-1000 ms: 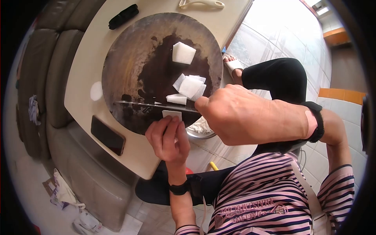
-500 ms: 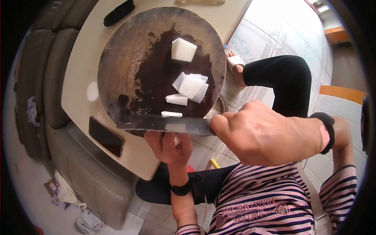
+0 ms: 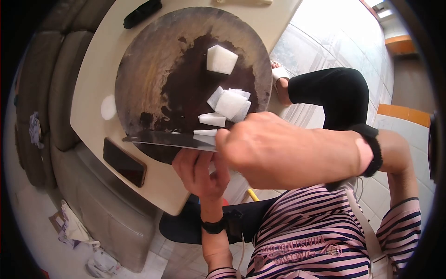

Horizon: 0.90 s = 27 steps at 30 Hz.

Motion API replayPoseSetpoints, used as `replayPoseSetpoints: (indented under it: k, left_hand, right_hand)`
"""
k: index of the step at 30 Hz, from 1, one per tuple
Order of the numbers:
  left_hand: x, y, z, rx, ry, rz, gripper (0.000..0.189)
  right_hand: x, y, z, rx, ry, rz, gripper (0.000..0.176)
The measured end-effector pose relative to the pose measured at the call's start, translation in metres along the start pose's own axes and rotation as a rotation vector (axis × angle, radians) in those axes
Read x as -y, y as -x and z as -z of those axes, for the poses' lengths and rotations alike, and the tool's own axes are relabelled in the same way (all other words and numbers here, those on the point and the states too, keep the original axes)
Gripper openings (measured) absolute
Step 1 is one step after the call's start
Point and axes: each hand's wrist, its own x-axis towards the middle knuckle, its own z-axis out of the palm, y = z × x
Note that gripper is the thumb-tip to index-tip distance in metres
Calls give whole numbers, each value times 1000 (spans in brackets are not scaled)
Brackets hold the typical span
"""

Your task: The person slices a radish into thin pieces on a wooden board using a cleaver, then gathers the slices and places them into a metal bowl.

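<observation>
My right hand (image 3: 274, 151) is closed around the handle of a kitchen knife (image 3: 172, 140), its blade pointing left across the near edge of a round wooden chopping board (image 3: 139, 69). Just on the near side of the blade, my left hand (image 3: 200, 173) has its fingers bent; the blade hides whatever is under the fingertips. Beyond the blade lies a thin white slice (image 3: 204, 132), partly covered. Farther off are another white piece (image 3: 212, 119), a small pile of overlapping white slices (image 3: 231, 104) and a thick white block (image 3: 221, 59).
The board stands on a cream table (image 3: 88, 93). On the table are a phone (image 3: 124, 162), a white oval item (image 3: 108, 108) and a black pouch-like item (image 3: 142, 14). A grey sofa (image 3: 100, 195) stands to the left. My bent leg (image 3: 334, 95) is on the right.
My right hand and the knife have shifted left, and the hand now covers more of the blade's right end. My left hand stays nearly in place. The white pieces remain on the board.
</observation>
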Motion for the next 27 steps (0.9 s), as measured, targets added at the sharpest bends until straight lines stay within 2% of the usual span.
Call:
replayPoseSetpoints:
  k: [2, 4, 5, 7, 10, 13, 17, 25, 27]
  left_hand:
    - [-2, 1, -2, -11, 54, 31, 20]
    - [-1, 1, -1, -22, 100, 65, 20]
    - [0, 1, 0, -19, 61, 18, 20]
    - [2, -3, -1, -26, 20, -34, 20]
    - [0, -3, -3, -42, -22, -58, 21]
    - [1, -4, -4, -25, -60, -103, 16]
    - [1, 3, -6, -59, 7, -7, 22]
    - [4, 7, -5, -41, -33, 6, 22]
    - [4, 10, -5, -44, -55, 14, 27]
  right_hand:
    - [-1, -10, -2, -38, -31, 29, 17]
    - [0, -16, -2, 85, 32, -34, 17]
    - [1, -14, -1, 84, 31, -29, 17]
    - [1, -6, 5, 44, 41, -156, 8]
    - [-5, 8, 6, -5, 81, -180, 10]
    - [-4, 17, 7, -46, 74, -94, 12]
    - [1, 30, 1, -123, 64, 78, 20]
    - [6, 41, 7, 17, 152, 78, 21]
    - [7, 39, 9, 44, 166, 73, 22]
